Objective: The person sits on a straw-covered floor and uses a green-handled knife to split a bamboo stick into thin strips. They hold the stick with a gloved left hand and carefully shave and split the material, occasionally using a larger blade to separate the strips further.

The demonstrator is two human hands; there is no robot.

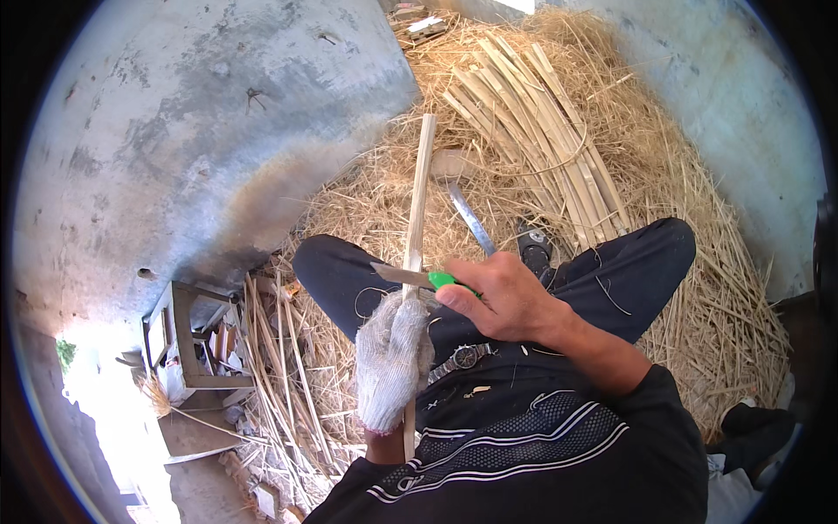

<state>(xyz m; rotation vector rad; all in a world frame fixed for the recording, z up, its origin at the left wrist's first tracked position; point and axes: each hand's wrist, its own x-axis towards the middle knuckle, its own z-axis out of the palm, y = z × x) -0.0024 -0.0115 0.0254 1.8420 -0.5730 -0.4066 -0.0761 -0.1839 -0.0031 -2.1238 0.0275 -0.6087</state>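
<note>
My left hand (390, 362), in a whitish knitted work glove, is closed around a long pale strip of split bamboo or wood (418, 196). The strip stands nearly lengthwise before me, its lower end near my belly and its upper end over the straw. My bare right hand (502, 297) grips a knife with a bright green handle (443, 280). Its blade (400, 274) points left and crosses the strip just above the glove. A wristwatch (465, 356) with a metal band lies over the dark cloth at my lap. Beyond my right hand, a narrow shiny metal blade (472, 218) slants over the straw.
Straw (367, 205) covers the floor around my bent legs. A bundle of pale split strips (541, 131) lies ahead to the right. Walls (201, 113) rise at both sides. At left stand a worn wooden frame (179, 336) and several loose long sticks (284, 367).
</note>
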